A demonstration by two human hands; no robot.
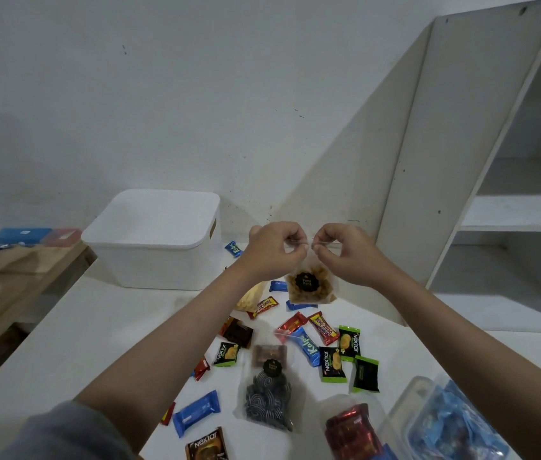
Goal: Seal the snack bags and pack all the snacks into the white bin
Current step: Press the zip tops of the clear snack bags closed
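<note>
I am holding a clear snack bag [310,287] of brown crisps up above the white counter [103,327], my left hand [274,249] and right hand [345,250] each pinching the bag's top edge between thumb and curled fingers, the two hands nearly touching at the middle of the strip. The bag is hanging upright beneath them, a round black label on its front, and is sitting in the air just right of the white bin [156,240], which is standing at the back of the counter near the wall. Whether the strip is already pressed closed along its whole length I cannot tell, since the plastic is thin and blurred there. Below my forearms, small wrapped snacks are lying scattered: green Nextar packets [349,343], a blue Kalpa bar [307,347], red sweets [293,323] and a blue wafer pack [197,412]. A second clear bag [268,395], filled with dark spiral biscuits, is lying flat near the middle of the spread. At the lower right, a clear tub [455,423] holding blue wrappers is standing beside a red foil pack [352,429]. A white shelf unit [511,210] is rising at the right.
</note>
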